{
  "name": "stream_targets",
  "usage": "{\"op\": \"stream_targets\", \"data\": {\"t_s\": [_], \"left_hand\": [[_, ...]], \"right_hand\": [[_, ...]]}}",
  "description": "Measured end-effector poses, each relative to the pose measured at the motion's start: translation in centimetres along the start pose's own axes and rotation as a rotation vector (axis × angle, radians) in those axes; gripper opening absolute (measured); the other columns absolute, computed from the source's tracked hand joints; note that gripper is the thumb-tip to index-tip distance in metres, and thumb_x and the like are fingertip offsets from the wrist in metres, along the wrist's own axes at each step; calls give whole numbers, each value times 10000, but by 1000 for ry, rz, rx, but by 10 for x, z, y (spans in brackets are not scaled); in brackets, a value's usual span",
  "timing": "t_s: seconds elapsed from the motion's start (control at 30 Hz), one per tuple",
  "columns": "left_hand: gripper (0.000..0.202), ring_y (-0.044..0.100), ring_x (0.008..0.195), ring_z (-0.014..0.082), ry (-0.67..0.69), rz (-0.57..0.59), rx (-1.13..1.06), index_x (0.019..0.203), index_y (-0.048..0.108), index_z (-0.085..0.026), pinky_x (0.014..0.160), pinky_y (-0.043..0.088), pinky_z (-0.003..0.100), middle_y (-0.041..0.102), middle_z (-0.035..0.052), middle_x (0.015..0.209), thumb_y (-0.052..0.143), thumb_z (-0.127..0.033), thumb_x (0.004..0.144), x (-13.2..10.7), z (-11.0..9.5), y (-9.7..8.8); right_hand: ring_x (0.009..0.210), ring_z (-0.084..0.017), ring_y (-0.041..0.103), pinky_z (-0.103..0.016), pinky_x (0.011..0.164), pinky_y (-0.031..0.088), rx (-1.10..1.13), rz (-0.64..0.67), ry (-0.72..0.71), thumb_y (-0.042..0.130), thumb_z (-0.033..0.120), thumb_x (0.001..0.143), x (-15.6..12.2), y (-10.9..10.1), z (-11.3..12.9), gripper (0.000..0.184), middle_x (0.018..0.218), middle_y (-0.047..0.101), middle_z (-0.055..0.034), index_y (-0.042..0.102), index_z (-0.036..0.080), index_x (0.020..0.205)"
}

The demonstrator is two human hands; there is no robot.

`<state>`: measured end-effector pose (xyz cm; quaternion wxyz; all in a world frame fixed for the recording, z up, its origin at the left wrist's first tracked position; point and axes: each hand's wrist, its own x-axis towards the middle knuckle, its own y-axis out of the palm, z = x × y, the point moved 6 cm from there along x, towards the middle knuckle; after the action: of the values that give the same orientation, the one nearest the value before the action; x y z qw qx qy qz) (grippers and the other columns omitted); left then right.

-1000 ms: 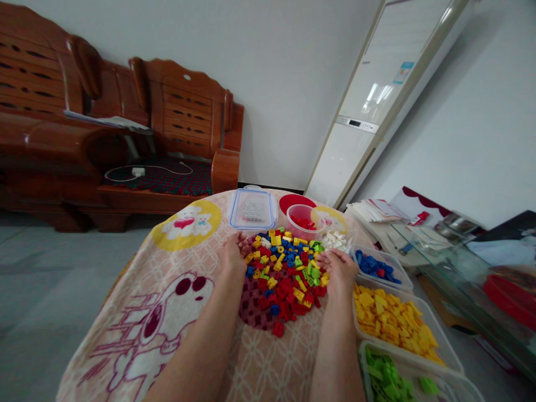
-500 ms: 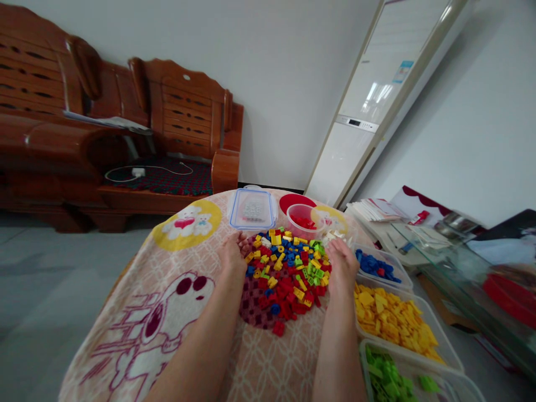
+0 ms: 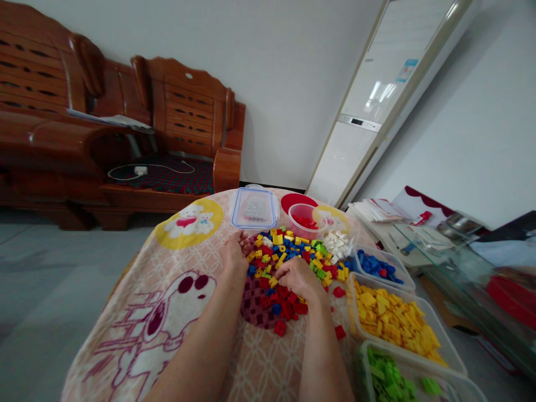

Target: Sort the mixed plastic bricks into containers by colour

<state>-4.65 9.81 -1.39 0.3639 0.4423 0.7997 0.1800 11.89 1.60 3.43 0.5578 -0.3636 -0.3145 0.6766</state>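
Mixed plastic bricks (image 3: 288, 245) are heaped between the middle and far edge of the cloth-covered table (image 3: 270, 363). The left hand (image 3: 234, 251) is held half-curled by the heap's left side; a grip cannot be confirmed. The right hand's (image 3: 298, 276) fingertips are bunched at a yellow brick (image 3: 273, 282); whether it is gripped cannot be told. Bricks are judged light, stiff, smooth, sturdy; best pinched by opposite sides.

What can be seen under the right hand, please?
Around the right hand, loose red, yellow, blue and green bricks show; whatever lies directly beneath it is covered, so I cannot tell.
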Motion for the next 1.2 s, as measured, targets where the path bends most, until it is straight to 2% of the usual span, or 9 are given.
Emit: {"op": "stream_targets", "data": {"t_s": [0.13, 0.23, 0.37, 0.63, 0.73, 0.9, 0.97, 1.1, 1.2], "left_hand": [[38, 493, 433, 48, -11, -6, -46, 666, 563, -138, 428, 394, 143, 571, -30, 567, 598, -125, 671, 0, 1, 0], [30, 497, 435, 46, -25, -1, -48, 667, 568, -134, 425, 391, 138, 566, -29, 563, 577, -123, 693, 0, 1, 0], [22, 494, 433, 43, -28, 12, -48, 683, 576, -135, 429, 392, 138, 566, -29, 569, 567, -121, 698, 2, 2, 0], [24, 503, 442, 51, -9, 4, -31, 675, 568, -142, 431, 396, 143, 566, -27, 569, 588, -130, 666, 3, 1, 0], [18, 493, 432, 47, -10, -5, -24, 680, 568, -142, 428, 398, 142, 571, -26, 581, 585, -140, 673, 5, 2, -1], [38, 479, 420, 43, -15, 4, -28, 678, 558, -140, 419, 390, 138, 567, -30, 573, 590, -125, 664, 5, 2, 0], [54, 469, 413, 43, -20, 10, -36, 672, 549, -141, 411, 383, 139, 560, -35, 562, 597, -120, 658, 5, 3, 0], [50, 470, 410, 46, -19, 12, -40, 671, 551, -141, 410, 390, 145, 566, -33, 562, 598, -125, 667, 5, 3, 0], [47, 470, 411, 45, -16, 12, -38, 666, 551, -137, 410, 389, 142, 569, -29, 562, 594, -120, 670, 4, 3, 0]], "right_hand": [[867, -144, 681, -197, 720, 440, -171, -7, -20, 601, 110, 686, 2, 3, 9, 291, 863, 758, 7, 785, 285, 827], [970, -168, 672, -224, 779, 445, -302, -17, -19, 565, 104, 708, 6, 8, 15, 332, 960, 757, -15, 781, 303, 866], [985, -189, 669, -242, 770, 450, -399, -11, -8, 555, 125, 739, 8, 11, 20, 307, 962, 752, -48, 777, 289, 874], [943, -204, 676, -252, 762, 458, -412, -24, 28, 555, 139, 750, 6, 9, 17, 239, 948, 744, -99, 763, 214, 842], [850, -181, 684, -227, 720, 461, -224, -104, 32, 581, 154, 723, 6, 1, 10, 157, 840, 743, -86, 734, 183, 743], [502, -129, 621, -196, 468, 442, 509, -335, 109, 553, 258, 731, 3, -20, -26, 152, 581, 645, 6, 666, 159, 759], [462, -135, 606, -208, 421, 453, 756, -506, 124, 611, 319, 692, 0, -31, -45, 190, 568, 635, 16, 654, 152, 772], [461, -151, 620, -239, 430, 510, 1090, -893, 184, 731, 376, 590, -13, -45, -88, 321, 557, 653, 1, 641, 137, 785], [497, -158, 642, -275, 489, 561, 1240, -1068, 183, 786, 390, 544, -20, -48, -110, 397, 572, 658, -3, 615, 137, 797]]}}
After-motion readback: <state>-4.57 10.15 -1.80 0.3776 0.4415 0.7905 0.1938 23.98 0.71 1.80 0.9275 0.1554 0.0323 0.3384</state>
